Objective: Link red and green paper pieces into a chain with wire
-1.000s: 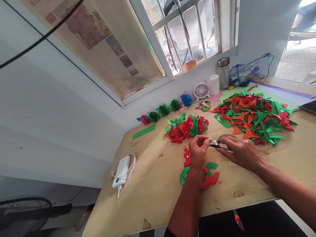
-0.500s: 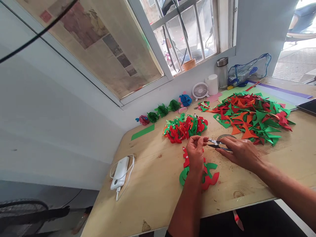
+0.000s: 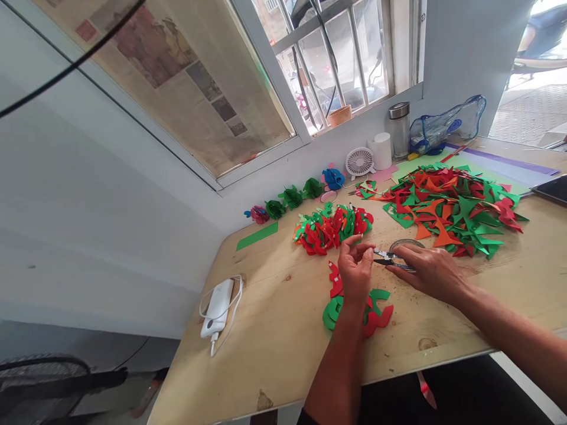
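My right hand [image 3: 427,268] is closed around a pair of pliers [image 3: 384,258], its dark jaws pointing left. Against the tips of those jaws, the thumb and forefinger of my left hand [image 3: 355,260] pinch something too small to make out. A thin, clear-looking coil [image 3: 405,242] lies just behind the pliers. Under and beside my left wrist are curved green paper pieces [image 3: 332,311] and red paper pieces [image 3: 380,320], partly hidden by the forearm. Beyond my left hand sits a bunched heap of red and green paper shapes [image 3: 325,233].
A large pile of red, green and orange paper scraps [image 3: 452,209] covers the right side of the table. A power bank [image 3: 218,310] with a cable lies at left. Along the wall stand paper flowers [image 3: 292,197], a small fan [image 3: 359,162] and a glass bottle [image 3: 399,136].
The fingers of my left hand have shifted slightly, with the forefinger and thumb still at the plier tips. My right hand holds the pliers in nearly the same place.
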`<state>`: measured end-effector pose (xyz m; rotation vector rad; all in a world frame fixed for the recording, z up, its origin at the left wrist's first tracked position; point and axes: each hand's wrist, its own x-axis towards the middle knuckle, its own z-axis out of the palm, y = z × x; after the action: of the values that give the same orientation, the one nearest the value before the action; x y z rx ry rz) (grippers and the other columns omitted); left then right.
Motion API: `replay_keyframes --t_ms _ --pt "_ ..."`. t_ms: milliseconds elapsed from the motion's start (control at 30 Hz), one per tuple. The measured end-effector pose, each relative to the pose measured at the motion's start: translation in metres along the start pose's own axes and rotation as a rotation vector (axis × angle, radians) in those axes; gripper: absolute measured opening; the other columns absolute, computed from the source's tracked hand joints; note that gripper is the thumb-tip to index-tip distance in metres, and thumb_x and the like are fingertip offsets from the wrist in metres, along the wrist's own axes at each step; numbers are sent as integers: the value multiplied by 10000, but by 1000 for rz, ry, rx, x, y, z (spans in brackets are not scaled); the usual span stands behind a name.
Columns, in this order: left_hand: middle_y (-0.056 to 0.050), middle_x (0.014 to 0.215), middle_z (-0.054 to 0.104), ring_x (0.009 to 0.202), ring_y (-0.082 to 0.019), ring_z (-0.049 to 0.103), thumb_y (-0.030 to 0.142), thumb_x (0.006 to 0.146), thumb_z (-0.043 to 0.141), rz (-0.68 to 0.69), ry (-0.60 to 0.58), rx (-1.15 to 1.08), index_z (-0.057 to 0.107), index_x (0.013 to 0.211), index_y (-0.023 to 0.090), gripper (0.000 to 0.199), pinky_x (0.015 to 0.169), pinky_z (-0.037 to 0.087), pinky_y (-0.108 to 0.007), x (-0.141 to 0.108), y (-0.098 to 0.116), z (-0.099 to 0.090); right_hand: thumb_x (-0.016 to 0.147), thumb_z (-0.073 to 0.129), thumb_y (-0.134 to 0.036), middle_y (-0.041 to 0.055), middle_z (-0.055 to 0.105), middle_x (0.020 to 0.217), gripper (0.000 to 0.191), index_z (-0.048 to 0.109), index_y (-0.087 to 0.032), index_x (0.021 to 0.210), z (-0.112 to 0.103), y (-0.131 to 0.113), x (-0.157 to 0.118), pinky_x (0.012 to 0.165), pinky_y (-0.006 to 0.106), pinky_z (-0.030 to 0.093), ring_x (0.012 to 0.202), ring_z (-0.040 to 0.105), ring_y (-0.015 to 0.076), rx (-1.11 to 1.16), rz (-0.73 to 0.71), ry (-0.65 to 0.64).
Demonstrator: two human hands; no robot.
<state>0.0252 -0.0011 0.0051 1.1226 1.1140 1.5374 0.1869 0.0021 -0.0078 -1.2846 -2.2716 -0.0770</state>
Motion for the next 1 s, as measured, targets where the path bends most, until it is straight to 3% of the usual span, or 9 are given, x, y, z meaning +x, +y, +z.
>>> replay_keyframes --t_ms 133,500,767,1000 --pt "-48 814 658 759 -135 623 218 746 621 -4 -4 66 526 1059 175 329 718 470 -253 0 -1 0 879 425 -518 16 664 754 356 602 -209 886 0 -1 0 476 256 226 573 589 131 0 2 -7" --pt "-18 801 600 776 -127 578 172 778 585 167 -23 231 528 1100 193 327 767 455 -264 -2 -1 0 870 429 -527 14 666 752 360 606 -214 867 2 1 -1 472 250 219 588 597 144 -18 18 -40" --pt "-38 811 644 773 -124 610 196 756 610 94 136 57 502 1130 176 389 770 462 -265 4 -4 -4 843 450 -542 29 684 836 373 654 -237 907 -4 7 2 499 266 251 680 615 185 -156 313 -36" --pt "-40 780 657 734 -125 626 201 735 608 69 179 -26 519 1099 167 377 711 471 -251 6 -7 -4 828 440 -552 53 642 854 397 689 -263 939 -1 12 3 567 293 293 837 575 236 -195 369 -149"
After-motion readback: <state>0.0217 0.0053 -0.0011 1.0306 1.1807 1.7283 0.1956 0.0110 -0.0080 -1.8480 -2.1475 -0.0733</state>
